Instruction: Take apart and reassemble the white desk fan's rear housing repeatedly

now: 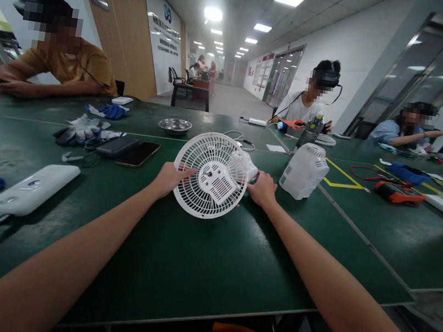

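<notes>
Between my two hands is a white fan grille (186,197), round and slatted, with a vented plate at its middle. My left hand (169,179) grips the grille's left rim, its thumb lying over the slats. My right hand (263,188) is closed around a white fan part (251,169) at the grille's right side, which is partly hidden behind it. A thin white cable (245,143) loops on the table just beyond. To the right of my right hand stands a translucent white vented housing (305,171).
A metal bowl (174,126) sits beyond the grille. On my left lie a phone (139,154), a dark case (118,146), crumpled gloves (85,130) and a white power bank (30,190). An orange multimeter (398,193) is at right. Several people sit around the green table (189,272).
</notes>
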`<state>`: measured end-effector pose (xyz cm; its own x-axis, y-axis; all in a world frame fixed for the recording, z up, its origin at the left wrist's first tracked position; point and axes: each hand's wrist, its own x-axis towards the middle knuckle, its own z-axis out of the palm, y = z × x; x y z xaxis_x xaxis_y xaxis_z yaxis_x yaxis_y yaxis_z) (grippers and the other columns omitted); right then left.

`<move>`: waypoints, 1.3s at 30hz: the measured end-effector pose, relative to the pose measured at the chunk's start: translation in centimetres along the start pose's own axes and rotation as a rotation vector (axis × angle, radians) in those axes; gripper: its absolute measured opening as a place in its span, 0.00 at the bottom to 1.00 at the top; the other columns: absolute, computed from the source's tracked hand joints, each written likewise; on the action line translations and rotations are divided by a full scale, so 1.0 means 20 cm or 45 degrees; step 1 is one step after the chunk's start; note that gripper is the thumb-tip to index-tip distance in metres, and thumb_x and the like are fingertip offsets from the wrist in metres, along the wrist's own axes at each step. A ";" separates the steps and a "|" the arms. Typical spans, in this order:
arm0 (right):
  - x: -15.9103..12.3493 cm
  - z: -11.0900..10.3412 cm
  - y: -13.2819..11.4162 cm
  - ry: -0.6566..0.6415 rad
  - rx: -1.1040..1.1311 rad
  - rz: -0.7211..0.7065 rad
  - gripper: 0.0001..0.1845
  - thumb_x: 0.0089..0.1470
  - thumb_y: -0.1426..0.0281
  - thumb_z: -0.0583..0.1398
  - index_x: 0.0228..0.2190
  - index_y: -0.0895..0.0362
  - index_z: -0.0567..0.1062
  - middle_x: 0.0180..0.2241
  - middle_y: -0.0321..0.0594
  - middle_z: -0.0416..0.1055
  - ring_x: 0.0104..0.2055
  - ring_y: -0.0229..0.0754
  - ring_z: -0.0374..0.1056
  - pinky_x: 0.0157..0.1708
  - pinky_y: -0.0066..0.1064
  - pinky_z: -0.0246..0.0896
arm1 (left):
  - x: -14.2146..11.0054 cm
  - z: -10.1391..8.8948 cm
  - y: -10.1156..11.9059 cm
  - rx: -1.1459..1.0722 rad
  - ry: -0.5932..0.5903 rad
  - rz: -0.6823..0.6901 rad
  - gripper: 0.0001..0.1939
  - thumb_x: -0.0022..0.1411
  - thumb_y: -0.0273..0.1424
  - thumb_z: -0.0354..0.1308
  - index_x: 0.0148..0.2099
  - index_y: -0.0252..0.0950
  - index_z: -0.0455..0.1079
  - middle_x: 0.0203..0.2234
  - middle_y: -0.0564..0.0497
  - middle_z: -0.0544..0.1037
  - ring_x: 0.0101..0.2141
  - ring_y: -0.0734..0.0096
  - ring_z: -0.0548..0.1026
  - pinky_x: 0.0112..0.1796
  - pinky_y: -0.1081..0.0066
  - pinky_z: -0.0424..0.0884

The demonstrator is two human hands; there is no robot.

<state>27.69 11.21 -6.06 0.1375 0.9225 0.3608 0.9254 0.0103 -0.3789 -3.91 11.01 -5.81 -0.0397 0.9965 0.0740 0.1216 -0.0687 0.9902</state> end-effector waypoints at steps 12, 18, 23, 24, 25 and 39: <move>-0.05 -0.14 -0.06 0.206 0.148 -0.373 0.24 0.56 0.58 0.60 0.49 0.59 0.76 0.49 0.52 0.70 0.53 0.54 0.65 0.54 0.45 0.60 | -0.03 0.01 0.04 -0.018 -0.016 -0.002 0.16 0.51 0.35 0.72 0.39 0.31 0.78 0.32 0.43 0.83 0.31 0.60 0.81 0.36 0.60 0.78; -0.19 -0.18 -0.22 -0.359 0.982 0.027 0.24 0.60 0.51 0.54 0.28 0.57 0.76 0.23 0.40 0.72 0.25 0.43 0.68 0.29 0.37 0.68 | -0.04 0.01 0.05 -0.025 -0.019 -0.033 0.14 0.53 0.34 0.71 0.39 0.31 0.78 0.32 0.43 0.83 0.32 0.60 0.81 0.36 0.60 0.78; -0.30 -0.15 -0.33 -1.014 1.676 0.257 0.25 0.57 0.45 0.54 0.41 0.51 0.73 0.31 0.39 0.77 0.30 0.44 0.73 0.32 0.40 0.73 | -0.05 0.01 0.06 -0.003 -0.015 -0.017 0.15 0.52 0.35 0.72 0.39 0.31 0.78 0.32 0.42 0.83 0.31 0.58 0.81 0.36 0.58 0.78; -0.31 -0.14 -0.34 -1.080 1.747 0.273 0.26 0.58 0.44 0.52 0.41 0.51 0.73 0.33 0.40 0.77 0.32 0.44 0.74 0.34 0.41 0.74 | -0.05 0.01 0.06 0.000 -0.013 -0.016 0.15 0.52 0.35 0.72 0.39 0.31 0.78 0.32 0.42 0.83 0.31 0.58 0.81 0.36 0.58 0.78; -0.32 -0.14 -0.35 -1.107 1.798 0.284 0.27 0.59 0.44 0.50 0.41 0.51 0.73 0.34 0.40 0.77 0.35 0.45 0.74 0.36 0.42 0.74 | -0.04 0.01 0.06 -0.003 -0.016 -0.016 0.15 0.52 0.35 0.72 0.39 0.31 0.78 0.32 0.42 0.83 0.32 0.58 0.81 0.36 0.58 0.78; -0.31 -0.16 -0.37 -0.473 1.748 0.047 0.18 0.56 0.50 0.58 0.41 0.49 0.67 0.33 0.33 0.73 0.33 0.42 0.71 0.30 0.34 0.68 | 0.01 0.00 -0.01 -0.112 0.031 0.116 0.28 0.58 0.54 0.61 0.38 0.31 0.77 0.30 0.44 0.81 0.28 0.66 0.76 0.26 0.70 0.71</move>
<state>21.13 4.28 -2.78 -0.1445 0.9743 0.1729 -0.1779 0.1463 -0.9731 -3.87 11.24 -6.03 -0.0565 0.9846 0.1657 0.0381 -0.1637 0.9858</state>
